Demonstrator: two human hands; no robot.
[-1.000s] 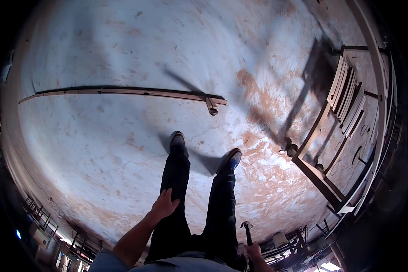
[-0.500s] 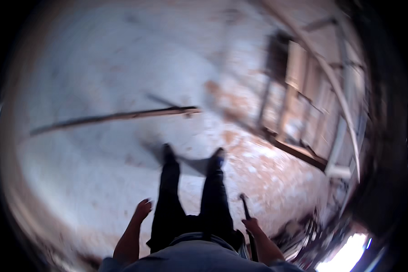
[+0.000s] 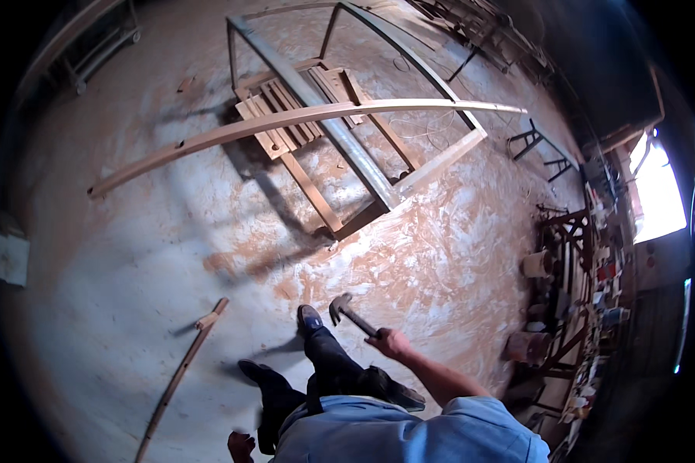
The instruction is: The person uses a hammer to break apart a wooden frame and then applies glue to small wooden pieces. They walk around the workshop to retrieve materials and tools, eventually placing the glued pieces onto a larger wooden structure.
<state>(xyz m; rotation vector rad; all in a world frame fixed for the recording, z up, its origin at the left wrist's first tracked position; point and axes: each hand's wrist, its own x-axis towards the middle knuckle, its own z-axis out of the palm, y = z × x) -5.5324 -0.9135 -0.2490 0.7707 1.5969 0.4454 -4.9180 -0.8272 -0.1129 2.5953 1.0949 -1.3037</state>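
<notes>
My right hand [image 3: 391, 344] is wrapped around the dark handle of a claw hammer [image 3: 357, 318]. The hammer's metal head points forward, above the floor just right of my front shoe. At the lower edge hangs my left hand [image 3: 241, 446], in shadow and partly cut off; I cannot make out its fingers or anything in them. A thin wooden strip [image 3: 179, 374] with a short crosspiece near its far end lies on the floor to my left.
Ahead stands a rectangular metal frame [image 3: 359, 163] with a long wooden beam [image 3: 286, 118] across its top. Slatted wooden pieces [image 3: 278, 116] sit inside it. Along the right run a cluttered bench [image 3: 575, 309] and buckets [image 3: 527, 347]. A wheeled rack [image 3: 77, 77] stands far left.
My view has swung right, bringing the metal frame ahead and the floor strip to my left. My right hand has raised the hammer forward. My left hand now shows lower, at the edge.
</notes>
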